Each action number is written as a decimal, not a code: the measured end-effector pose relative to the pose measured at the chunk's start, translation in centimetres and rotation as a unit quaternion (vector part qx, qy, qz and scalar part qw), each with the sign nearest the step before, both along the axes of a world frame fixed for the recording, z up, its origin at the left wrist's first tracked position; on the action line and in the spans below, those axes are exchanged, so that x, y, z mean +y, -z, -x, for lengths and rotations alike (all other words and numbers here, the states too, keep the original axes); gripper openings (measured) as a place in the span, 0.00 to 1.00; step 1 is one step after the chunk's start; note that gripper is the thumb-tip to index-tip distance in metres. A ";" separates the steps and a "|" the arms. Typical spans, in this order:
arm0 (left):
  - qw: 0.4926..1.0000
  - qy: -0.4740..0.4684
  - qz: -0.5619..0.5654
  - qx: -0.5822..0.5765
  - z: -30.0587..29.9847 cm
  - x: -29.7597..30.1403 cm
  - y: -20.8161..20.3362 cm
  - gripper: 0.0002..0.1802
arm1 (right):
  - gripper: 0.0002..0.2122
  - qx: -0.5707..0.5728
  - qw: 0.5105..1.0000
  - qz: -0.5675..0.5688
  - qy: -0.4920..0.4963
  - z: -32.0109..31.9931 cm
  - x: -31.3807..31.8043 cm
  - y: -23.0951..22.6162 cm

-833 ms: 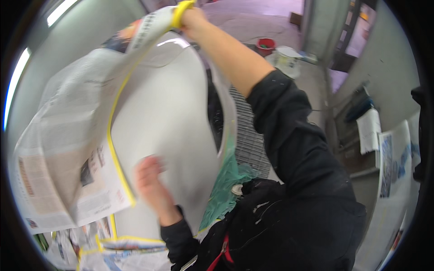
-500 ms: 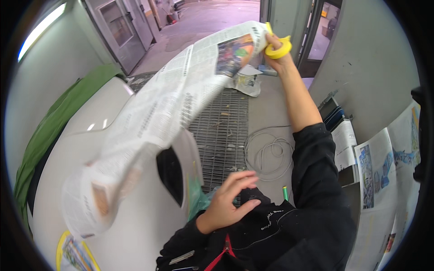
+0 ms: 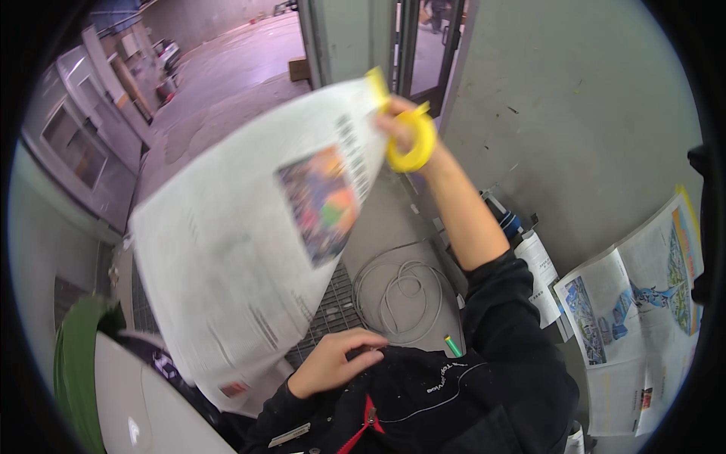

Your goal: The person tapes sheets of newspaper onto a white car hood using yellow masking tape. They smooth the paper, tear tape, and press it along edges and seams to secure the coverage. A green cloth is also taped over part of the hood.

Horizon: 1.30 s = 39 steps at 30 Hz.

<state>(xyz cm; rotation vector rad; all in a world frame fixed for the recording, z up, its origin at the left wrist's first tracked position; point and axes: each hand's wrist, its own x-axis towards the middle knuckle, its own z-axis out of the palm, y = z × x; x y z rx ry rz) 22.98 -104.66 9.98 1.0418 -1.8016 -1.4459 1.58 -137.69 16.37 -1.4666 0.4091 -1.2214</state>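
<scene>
My right hand (image 3: 401, 130) is raised on an outstretched arm, its fingers closed on the top corner of a large newspaper sheet (image 3: 219, 227). A strip of yellow masking tape runs along that corner. The yellow tape roll (image 3: 417, 144) hangs at the same hand, against the fingers and palm. The sheet spreads down and to the left, slightly blurred, in front of the floor grate and part of the white car body (image 3: 121, 401). Close to my chest, my left hand (image 3: 333, 363) is open, fingers bent and thumb apart, with nothing visible in it.
Green sheeting (image 3: 79, 371) drapes over the car body at left. A coiled grey hose (image 3: 401, 295) lies on the floor beside the metal grate (image 3: 333, 314). More newspaper (image 3: 635, 310) hangs along the right wall. A doorway opens onto a wider floor (image 3: 227, 60) ahead.
The view has turned to the right and away from the car. The newspaper, long and trailing over the car before, now hangs broader in front of me. My right hand still grips its corner.
</scene>
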 end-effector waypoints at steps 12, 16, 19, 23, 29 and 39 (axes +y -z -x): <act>0.807 -0.438 0.351 -0.183 -21.0 -29.2 -4.0 0.17 | 0.15 0.339 0.866 0.326 -0.171 -25.7 -9.0 3.8; 0.826 -0.505 0.186 -0.169 -26.9 -32.1 -1.1 0.10 | 0.19 0.361 0.839 0.313 -0.259 -32.5 -14.6 5.5; 0.778 -0.561 0.222 -0.175 -30.6 -31.6 0.4 0.07 | 0.21 0.402 0.791 0.307 -0.345 -39.7 -18.3 7.6; 0.720 -0.610 0.212 -0.255 -35.1 -31.0 1.9 0.04 | 0.16 0.324 0.714 0.343 -0.517 -51.0 -23.2 11.3; 0.446 -0.772 0.198 -0.407 -38.2 -28.9 1.9 0.07 | 0.16 0.289 0.531 0.523 -0.601 -69.3 -25.7 17.2; 0.021 -0.842 0.073 -0.534 -33.8 -33.7 -3.4 0.13 | 0.16 0.213 0.331 0.578 -0.715 -89.0 -22.6 22.6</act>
